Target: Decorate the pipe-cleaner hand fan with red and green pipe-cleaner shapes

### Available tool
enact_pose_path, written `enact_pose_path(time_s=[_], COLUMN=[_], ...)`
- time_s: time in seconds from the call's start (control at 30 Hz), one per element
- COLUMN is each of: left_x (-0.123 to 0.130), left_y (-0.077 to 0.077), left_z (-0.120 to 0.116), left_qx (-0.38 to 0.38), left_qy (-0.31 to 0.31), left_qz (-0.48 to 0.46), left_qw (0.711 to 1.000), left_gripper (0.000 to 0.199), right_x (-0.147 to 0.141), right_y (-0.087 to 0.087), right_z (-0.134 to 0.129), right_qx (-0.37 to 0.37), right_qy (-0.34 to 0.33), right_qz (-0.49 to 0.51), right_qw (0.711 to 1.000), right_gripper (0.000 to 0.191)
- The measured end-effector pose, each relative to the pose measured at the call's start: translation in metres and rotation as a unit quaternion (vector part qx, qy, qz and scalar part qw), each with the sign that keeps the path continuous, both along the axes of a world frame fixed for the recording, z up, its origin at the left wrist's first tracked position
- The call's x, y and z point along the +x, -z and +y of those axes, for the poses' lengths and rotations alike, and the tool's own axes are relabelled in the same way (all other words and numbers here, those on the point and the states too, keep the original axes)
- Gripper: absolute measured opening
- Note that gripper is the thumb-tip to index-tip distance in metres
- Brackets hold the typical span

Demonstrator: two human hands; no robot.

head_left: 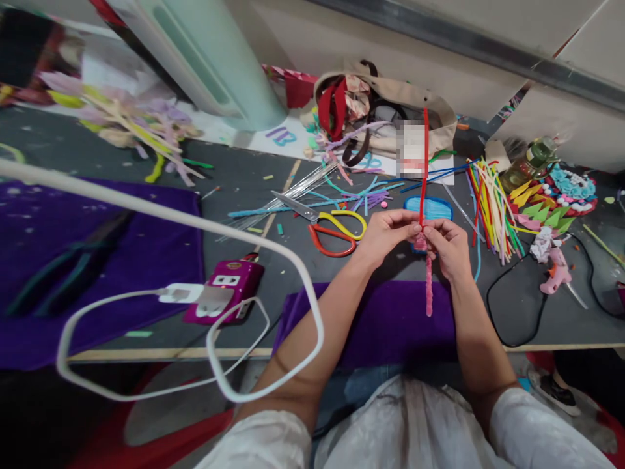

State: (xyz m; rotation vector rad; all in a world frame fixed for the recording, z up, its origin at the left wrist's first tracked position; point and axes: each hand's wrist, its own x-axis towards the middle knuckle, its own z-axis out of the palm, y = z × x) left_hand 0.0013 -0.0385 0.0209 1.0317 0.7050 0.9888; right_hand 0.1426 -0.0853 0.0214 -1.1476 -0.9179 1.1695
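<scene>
Both hands meet above the table, fingertips nearly touching. My left hand [388,236] is closed in a pinch on a red pipe cleaner [424,189], which sticks up from the fingers. My right hand [448,246] pinches at the same spot from the other side. Below the fingertips hangs a pink, bumpy pipe cleaner strip [428,290]; fingers partly hide where it meets the red one. Just behind the hands lies a blue oval object [432,207]. Scissors with one yellow and one red handle [339,233] rest beside my left hand.
Right of the hands lie a bundle of coloured pipe cleaners [491,212] and a pink glue gun [556,270] with a black cord. A white cable [195,225] loops across the left foreground near a purple power socket [224,286]. Pliers [73,267] lie on purple cloth; a canvas bag [442,120] sits behind.
</scene>
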Motion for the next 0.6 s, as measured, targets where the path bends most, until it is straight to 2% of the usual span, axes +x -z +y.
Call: enact_pose_path(time_s=[0.17,0.33,0.6], left_x=[0.002,0.001,-0.005], left_y=[0.002,0.001,-0.004], left_z=[0.001,0.001,0.000], left_qx=[-0.012,-0.029,-0.037], left_qy=[-0.016,-0.001,0.058], left_qz=[-0.013,-0.032,-0.041], left_qw=[1.000,0.999,0.997], left_gripper=[0.042,0.043,0.040], right_x=[0.002,0.005,0.012], right_y=[-0.001,-0.001,-0.001], right_z=[0.001,0.001,-0.001], right_qx=[0.028,0.056,0.056], right_qy=[0.005,-0.003,-0.075], right_qz=[-0.029,-0.055,-0.050], right_qw=[0.999,0.997,0.994], right_gripper=[0.027,0.024,0.029])
